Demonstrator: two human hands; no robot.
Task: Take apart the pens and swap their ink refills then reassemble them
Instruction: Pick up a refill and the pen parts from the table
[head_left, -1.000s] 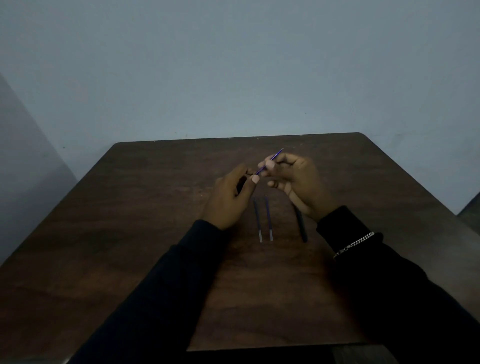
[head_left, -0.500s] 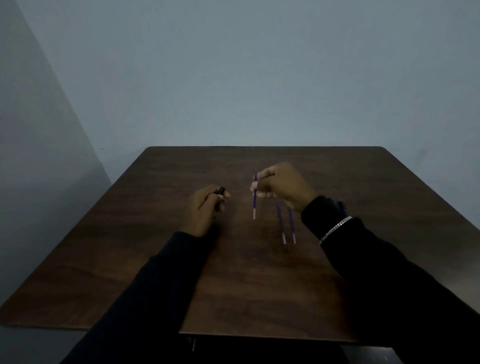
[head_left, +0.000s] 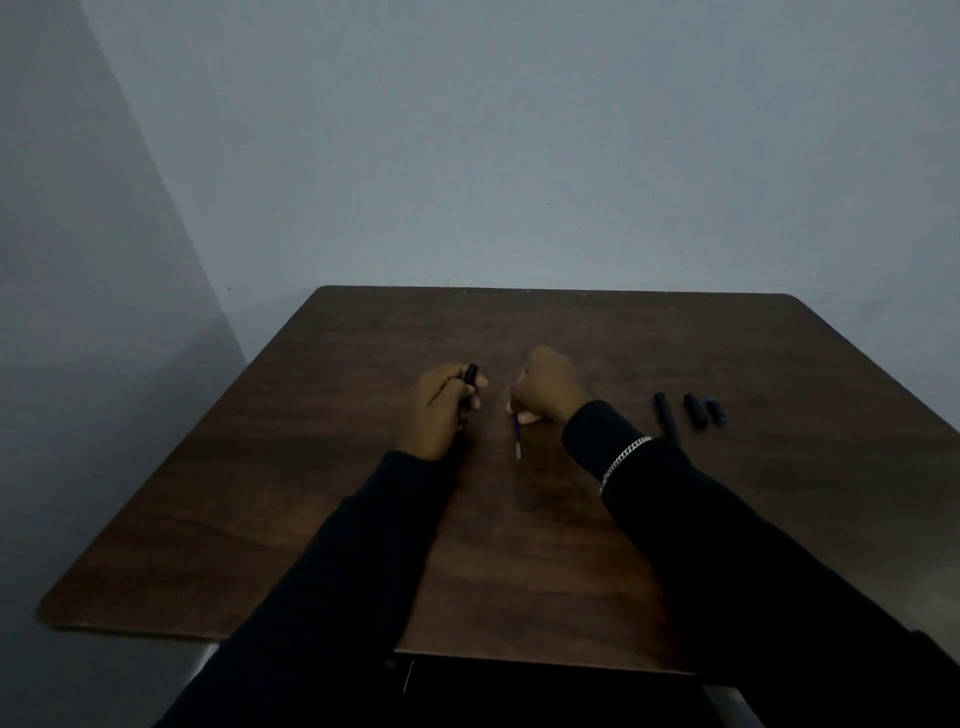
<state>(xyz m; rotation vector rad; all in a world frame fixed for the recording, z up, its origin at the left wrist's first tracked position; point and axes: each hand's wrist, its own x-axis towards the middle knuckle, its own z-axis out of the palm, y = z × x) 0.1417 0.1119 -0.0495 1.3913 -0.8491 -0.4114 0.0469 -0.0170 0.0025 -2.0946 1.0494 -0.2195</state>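
Gripping a black pen barrel (head_left: 471, 373) in curled fingers, the left hand (head_left: 439, 410) is sitting low over the table (head_left: 311, 467), with the barrel's far end poking out above the thumb. Just to its right, and not touching it, the right hand (head_left: 550, 387) is pinching a thin purple refill (head_left: 517, 441) near its upper end, so that most of its length is hanging out below the fingers toward the person; whether the pale tip is touching the wood is unclear. A chain bracelet (head_left: 623, 460) is lying over the right sleeve. Further right, beyond that wrist, a longer pen body (head_left: 666, 418) and two shorter pieces (head_left: 695, 410) are lying side by side on the table, near each other. The refill is probably very light, slim and a little bendy, so pinching it closer to the leading end should be giving steadier aim into the barrel. The barrel is likely stiff and smooth, and a grip round its middle should be keeping it from rolling.
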